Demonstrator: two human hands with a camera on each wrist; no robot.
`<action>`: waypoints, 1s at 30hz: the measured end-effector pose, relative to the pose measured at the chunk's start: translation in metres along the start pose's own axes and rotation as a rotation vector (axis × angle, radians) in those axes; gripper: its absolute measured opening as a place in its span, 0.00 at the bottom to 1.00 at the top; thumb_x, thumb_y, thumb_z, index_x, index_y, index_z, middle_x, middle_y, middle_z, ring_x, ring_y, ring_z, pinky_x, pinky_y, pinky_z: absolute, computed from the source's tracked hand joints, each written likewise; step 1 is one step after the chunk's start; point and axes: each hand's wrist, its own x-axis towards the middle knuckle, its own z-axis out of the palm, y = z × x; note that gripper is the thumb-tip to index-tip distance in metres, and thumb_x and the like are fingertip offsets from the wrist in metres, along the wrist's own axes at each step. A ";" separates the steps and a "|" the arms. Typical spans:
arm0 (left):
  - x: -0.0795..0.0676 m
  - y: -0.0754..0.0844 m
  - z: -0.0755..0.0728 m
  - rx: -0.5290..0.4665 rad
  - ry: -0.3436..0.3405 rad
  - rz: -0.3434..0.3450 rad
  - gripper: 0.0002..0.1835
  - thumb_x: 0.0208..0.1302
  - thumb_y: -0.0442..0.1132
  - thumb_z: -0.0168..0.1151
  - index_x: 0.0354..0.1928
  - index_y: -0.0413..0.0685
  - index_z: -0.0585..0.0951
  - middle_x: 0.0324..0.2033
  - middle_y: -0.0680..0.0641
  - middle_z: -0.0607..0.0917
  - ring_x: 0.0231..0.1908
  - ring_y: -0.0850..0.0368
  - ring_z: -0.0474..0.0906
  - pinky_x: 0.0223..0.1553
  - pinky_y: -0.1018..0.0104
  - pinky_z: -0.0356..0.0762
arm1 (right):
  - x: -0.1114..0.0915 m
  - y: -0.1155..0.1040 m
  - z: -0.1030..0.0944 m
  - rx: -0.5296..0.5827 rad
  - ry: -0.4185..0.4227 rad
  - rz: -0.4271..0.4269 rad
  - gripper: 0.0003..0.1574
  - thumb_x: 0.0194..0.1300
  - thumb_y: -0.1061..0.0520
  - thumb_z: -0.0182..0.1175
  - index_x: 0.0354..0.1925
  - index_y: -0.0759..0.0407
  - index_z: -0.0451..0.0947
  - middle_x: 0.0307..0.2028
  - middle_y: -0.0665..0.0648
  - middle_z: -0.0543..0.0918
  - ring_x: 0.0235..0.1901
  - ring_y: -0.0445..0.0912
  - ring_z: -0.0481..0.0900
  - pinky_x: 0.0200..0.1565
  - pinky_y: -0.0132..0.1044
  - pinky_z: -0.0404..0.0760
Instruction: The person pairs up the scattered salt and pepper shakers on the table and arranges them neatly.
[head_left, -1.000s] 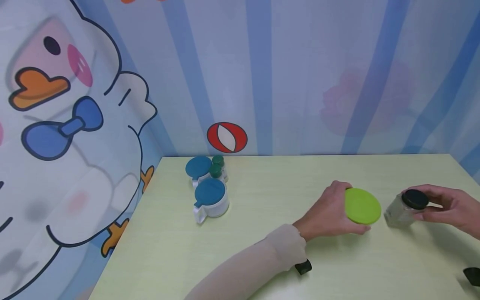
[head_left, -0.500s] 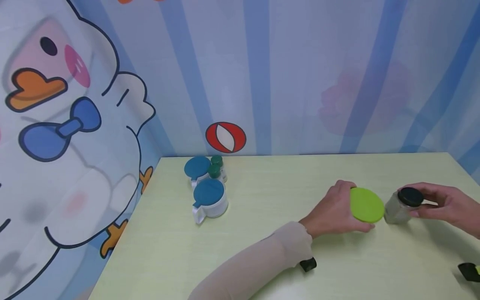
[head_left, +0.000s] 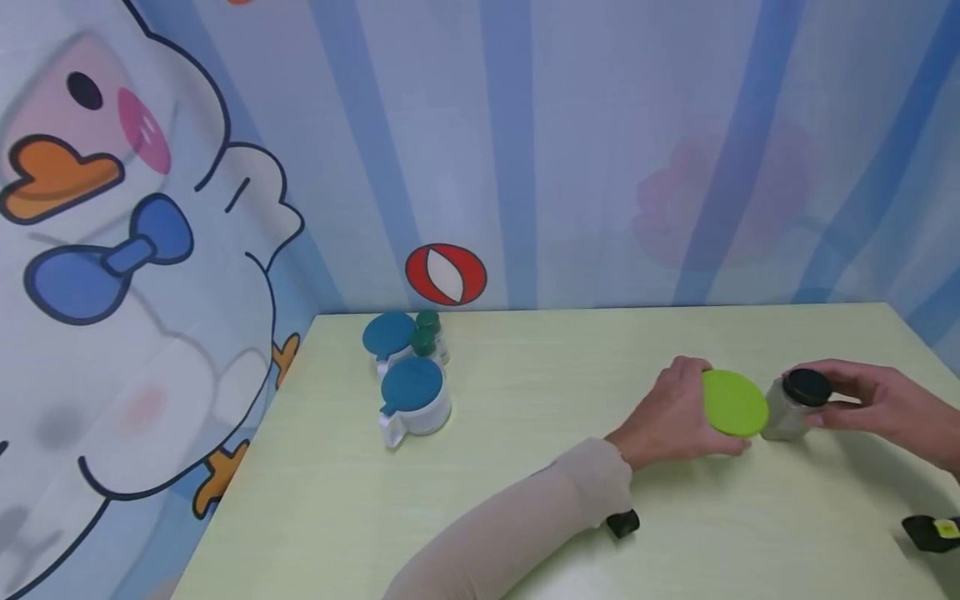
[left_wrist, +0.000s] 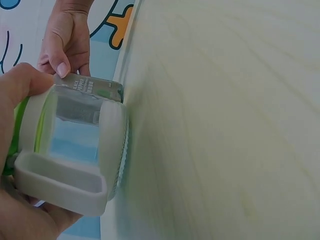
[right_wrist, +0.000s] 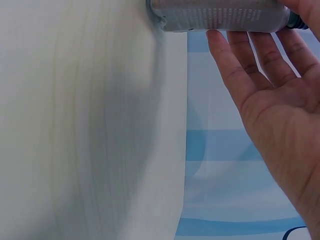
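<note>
The round clear jar with a lime green lid and a white handle is inside the left hand. The fingers bend around its sides, and a tip shows at six o'clock of the lid. The back of this hand is up, and the arm in its pale sleeve points to two o'clock.

A grey see-through bottle with a round black cap is just beside the jar, at three o'clock. It is hard to tell if the two touch. The right hand pinches the bottle from its three o'clock side. This hand points to about ten o'clock, with small gaps between some fingers.

Far off at nine o'clock from the clear jar, on the pale yellow worktop, are two white jars with flat blue lids. The front one's white handle points to seven o'clock. Two small bottles with green caps stand just beside the back one.
</note>
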 end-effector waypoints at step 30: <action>0.017 -0.023 -0.034 -0.169 -0.289 0.159 0.37 0.67 0.49 0.67 0.76 0.58 0.66 0.72 0.62 0.65 0.64 0.73 0.64 0.60 0.81 0.65 | 0.008 -0.018 -0.002 -0.059 0.092 -0.073 0.33 0.69 0.61 0.65 0.70 0.58 0.70 0.59 0.33 0.76 0.53 0.21 0.74 0.42 0.27 0.83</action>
